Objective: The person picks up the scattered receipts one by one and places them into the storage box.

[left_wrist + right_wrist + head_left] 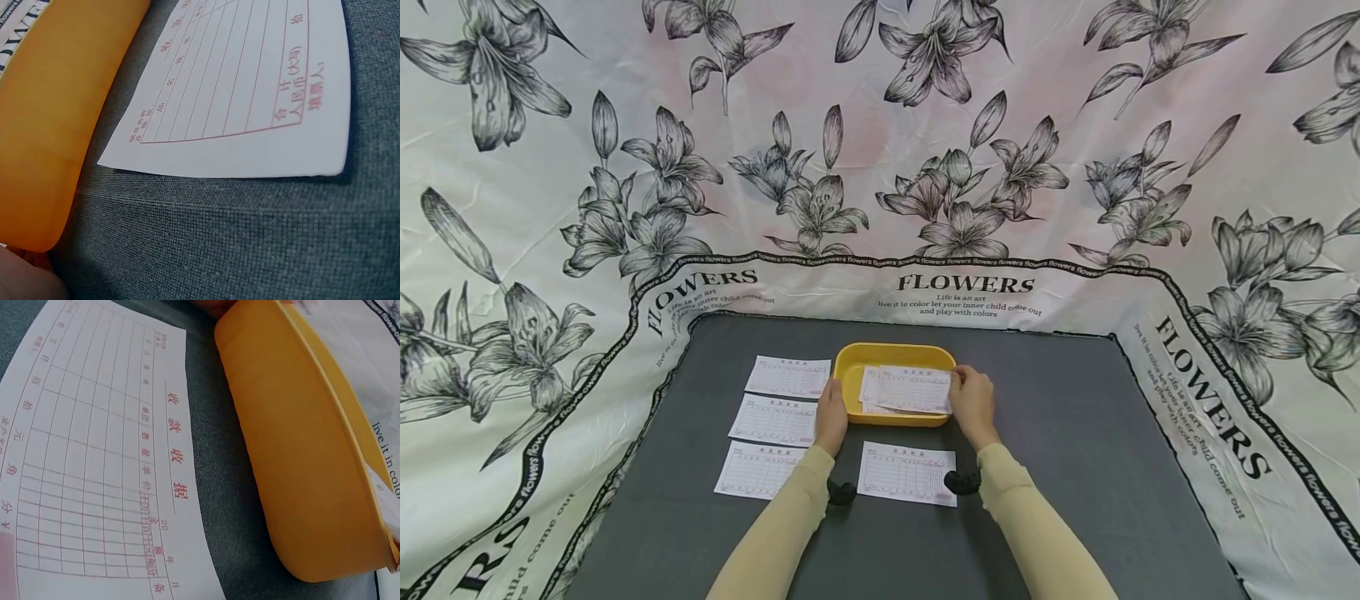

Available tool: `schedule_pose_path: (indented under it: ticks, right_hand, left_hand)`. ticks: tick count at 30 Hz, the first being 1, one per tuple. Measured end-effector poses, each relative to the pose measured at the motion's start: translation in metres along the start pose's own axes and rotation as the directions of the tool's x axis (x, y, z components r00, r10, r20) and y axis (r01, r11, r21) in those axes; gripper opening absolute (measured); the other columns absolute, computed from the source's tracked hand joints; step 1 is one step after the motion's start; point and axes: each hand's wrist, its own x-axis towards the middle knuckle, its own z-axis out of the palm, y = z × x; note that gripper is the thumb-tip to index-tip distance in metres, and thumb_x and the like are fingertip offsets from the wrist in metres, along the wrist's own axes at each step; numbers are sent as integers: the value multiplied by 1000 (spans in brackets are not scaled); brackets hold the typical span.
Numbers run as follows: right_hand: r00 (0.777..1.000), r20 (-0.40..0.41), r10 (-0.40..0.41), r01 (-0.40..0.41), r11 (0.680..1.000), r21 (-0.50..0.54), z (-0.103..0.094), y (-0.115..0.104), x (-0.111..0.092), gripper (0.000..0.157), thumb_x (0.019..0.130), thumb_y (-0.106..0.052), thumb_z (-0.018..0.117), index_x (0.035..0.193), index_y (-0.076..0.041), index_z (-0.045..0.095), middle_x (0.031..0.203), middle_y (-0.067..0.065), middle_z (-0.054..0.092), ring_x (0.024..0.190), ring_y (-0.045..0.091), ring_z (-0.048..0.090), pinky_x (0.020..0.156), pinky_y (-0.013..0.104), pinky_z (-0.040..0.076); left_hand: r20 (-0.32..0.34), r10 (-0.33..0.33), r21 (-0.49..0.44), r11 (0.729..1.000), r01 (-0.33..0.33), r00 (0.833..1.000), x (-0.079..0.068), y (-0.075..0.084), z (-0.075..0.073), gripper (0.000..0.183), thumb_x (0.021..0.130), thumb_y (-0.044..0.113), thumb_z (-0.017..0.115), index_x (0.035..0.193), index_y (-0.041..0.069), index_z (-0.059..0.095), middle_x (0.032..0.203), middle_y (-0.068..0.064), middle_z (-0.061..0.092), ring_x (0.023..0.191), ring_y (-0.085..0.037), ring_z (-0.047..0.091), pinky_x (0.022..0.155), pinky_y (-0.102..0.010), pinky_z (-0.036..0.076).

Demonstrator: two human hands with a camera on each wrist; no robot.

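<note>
A yellow plastic tray (898, 419) sits on the dark cloth, with several printed receipt slips in it. My left hand (831, 419) grips the tray's left end; in the left wrist view only a bit of the hand (28, 278) shows beside the orange-looking tray wall (56, 125). At the opposite end, my right hand (973, 408) pinches the right edge of the top receipt slip (917, 389), close to the tray rim. The slip's edge (382, 500) shows over the rim in the right wrist view; the right fingertips are hidden there.
Three receipt slips lie in a column at left: a far slip (788, 377), a middle slip (772, 419) and a near slip (752, 468) partly behind the left sleeve. Another slip (906, 472) lies between the forearms. Flower-printed fabric (925, 208) rises behind.
</note>
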Motion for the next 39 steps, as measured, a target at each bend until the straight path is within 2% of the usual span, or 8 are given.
schedule_pose_path:
  ticks: [5,14,25,29,35,39]
  right_hand:
    - [1000,24,-16,17,999,-30,2,-3,2,20,104,-8,66,110,7,77,93,22,76,80,35,70,71,51,60]
    - [997,69,-43,52,988,-143,15,-4,6,20,103,-11,67,110,4,78,96,21,76,92,42,66,79,56,56]
    - [990,137,-14,47,970,-238,20,-6,11,23,105,-14,67,119,1,78,107,18,78,92,35,62,81,48,55]
    - [988,153,-19,57,966,-251,21,-5,12,24,106,-14,66,121,0,78,108,18,78,91,34,61,81,47,55]
    - [984,159,-76,115,961,-253,19,-3,9,25,105,-12,66,126,-2,76,105,20,79,84,35,58,78,48,51]
    - [981,168,-99,140,958,-251,16,-3,2,27,104,-14,68,128,-3,76,110,19,79,89,39,61,80,50,49]
  left_hand:
    - [-2,1,-8,1000,-2,1000,-1,3,1,58,119,38,29,165,5,35,164,-18,45,153,-36,41,130,-52,29]
    - [-11,-16,-10,1000,16,1000,-2,5,0,58,118,39,30,165,5,35,166,-17,43,154,-35,40,130,-52,29]
    - [2,-9,0,1000,9,1000,-3,4,0,57,118,40,29,164,7,37,163,-16,47,152,-35,43,129,-53,31]
    - [4,-7,-9,1000,7,1000,-2,4,0,57,118,40,29,165,7,37,164,-16,46,153,-34,42,130,-52,30]
    - [-5,14,-10,1000,-14,1000,1,4,1,57,119,38,29,164,5,37,164,-17,45,153,-35,41,130,-52,30]
    - [-10,7,-7,1000,-7,1000,1,4,1,57,119,38,30,164,4,37,165,-18,45,153,-35,41,130,-52,30]
